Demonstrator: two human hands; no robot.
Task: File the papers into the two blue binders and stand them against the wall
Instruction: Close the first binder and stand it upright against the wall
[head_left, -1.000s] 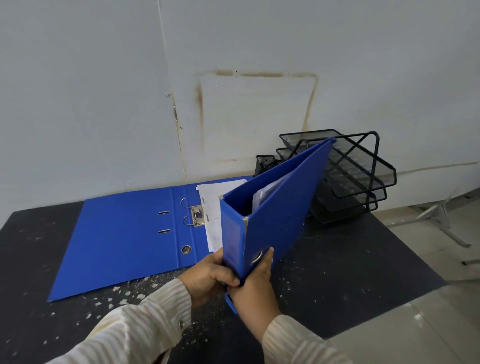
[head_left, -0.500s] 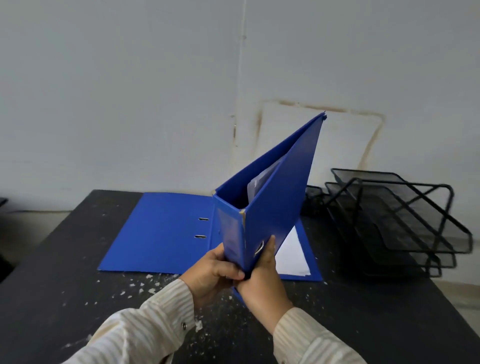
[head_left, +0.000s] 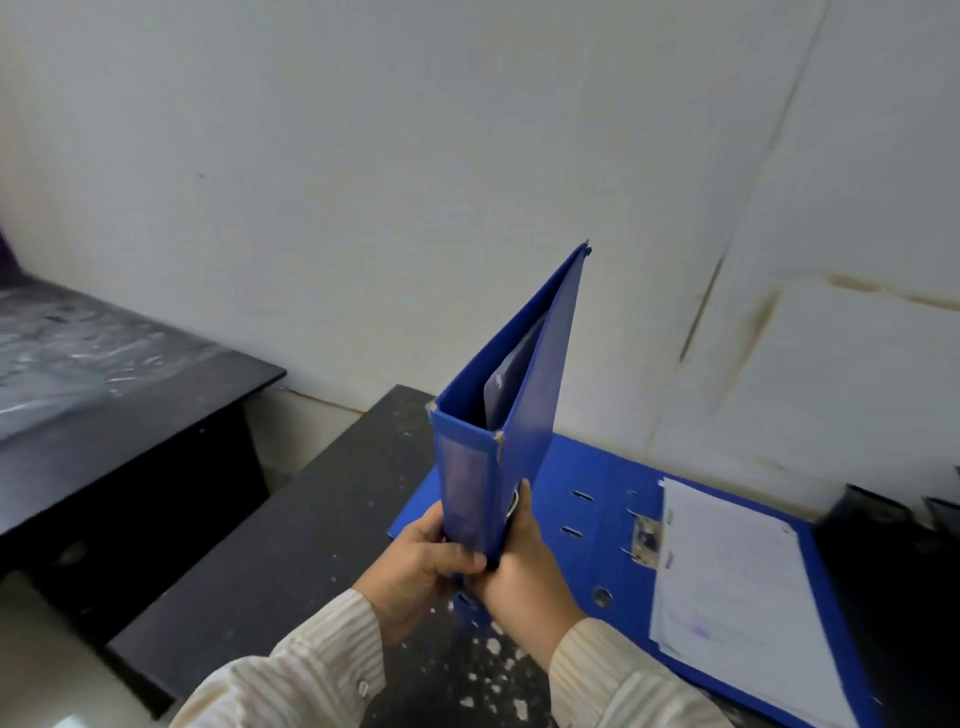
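I hold a closed blue binder upright in the air, spine toward me, with papers showing inside at its top. My left hand grips the left side of the spine near its bottom. On the other side my right hand clasps the cover, thumb up by the metal ring. The second blue binder lies open flat on the black table to the right, its ring mechanism exposed. A stack of white papers rests on its right half.
The white wall rises behind the table, stained at the right. A second dark desk stands to the left across a gap. Black mesh tray parts show at the right edge. White flecks litter the table's near side.
The view has swung left: the open binder and mesh trays slid to the right and a second desk appeared. The held binder moved left with my hands and stands more upright.
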